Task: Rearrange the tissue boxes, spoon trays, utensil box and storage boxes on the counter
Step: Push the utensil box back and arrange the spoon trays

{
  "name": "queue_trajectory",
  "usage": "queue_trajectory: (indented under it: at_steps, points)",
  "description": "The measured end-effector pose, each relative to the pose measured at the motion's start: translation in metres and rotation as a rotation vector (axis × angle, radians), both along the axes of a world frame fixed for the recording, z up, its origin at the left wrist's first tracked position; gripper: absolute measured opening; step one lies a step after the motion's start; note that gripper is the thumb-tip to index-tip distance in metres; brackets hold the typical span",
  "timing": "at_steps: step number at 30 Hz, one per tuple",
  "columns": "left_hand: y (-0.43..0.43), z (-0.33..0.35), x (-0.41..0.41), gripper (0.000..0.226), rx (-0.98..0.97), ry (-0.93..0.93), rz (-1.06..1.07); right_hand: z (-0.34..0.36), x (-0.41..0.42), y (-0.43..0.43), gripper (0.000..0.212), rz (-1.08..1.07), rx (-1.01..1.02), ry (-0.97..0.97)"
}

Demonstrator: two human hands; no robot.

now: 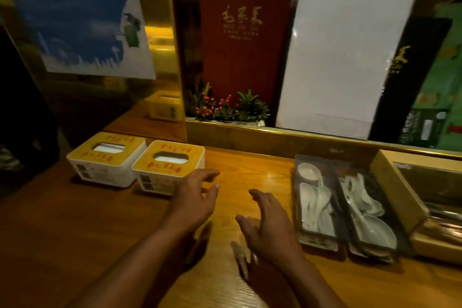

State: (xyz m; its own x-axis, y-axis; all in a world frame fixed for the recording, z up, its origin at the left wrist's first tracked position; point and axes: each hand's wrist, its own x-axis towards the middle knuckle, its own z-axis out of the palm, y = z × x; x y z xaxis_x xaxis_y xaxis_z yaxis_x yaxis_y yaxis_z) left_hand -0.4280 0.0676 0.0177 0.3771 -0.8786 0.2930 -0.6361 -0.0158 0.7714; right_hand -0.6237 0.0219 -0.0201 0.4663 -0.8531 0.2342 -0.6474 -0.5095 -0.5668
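Two white tissue boxes with yellow lids stand side by side at the left of the wooden counter (75,227): the far-left tissue box (105,157) and the nearer tissue box (167,165). My left hand (195,197) hovers open just right of the nearer box, fingers spread, holding nothing. My right hand (267,222) is open above the counter's middle, left of the spoon trays. Two dark trays of white ceramic spoons lie side by side: the left spoon tray (315,202) and the right spoon tray (367,210). A wooden utensil box (400,197) stands at the far right.
A raised gold ledge (275,135) runs along the counter's back. Behind it stand a red menu board (245,40), a white board (345,57), a black menu (410,77) and a small plant with red berries (225,107). A blue poster (80,17) hangs at the left.
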Motion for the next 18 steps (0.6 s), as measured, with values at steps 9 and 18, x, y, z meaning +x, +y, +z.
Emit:
queue_trajectory:
  at_steps: [9,18]
  points:
    - [0.038,-0.009,0.173,0.053,0.006,-0.146,0.200,0.001,0.163,-0.005,0.077,-0.066,-0.044,0.107]
    - [-0.007,-0.030,0.185,0.056,0.115,-0.143,-0.024,-0.008,0.166,-0.023,0.049,-0.286,-0.250,0.230]
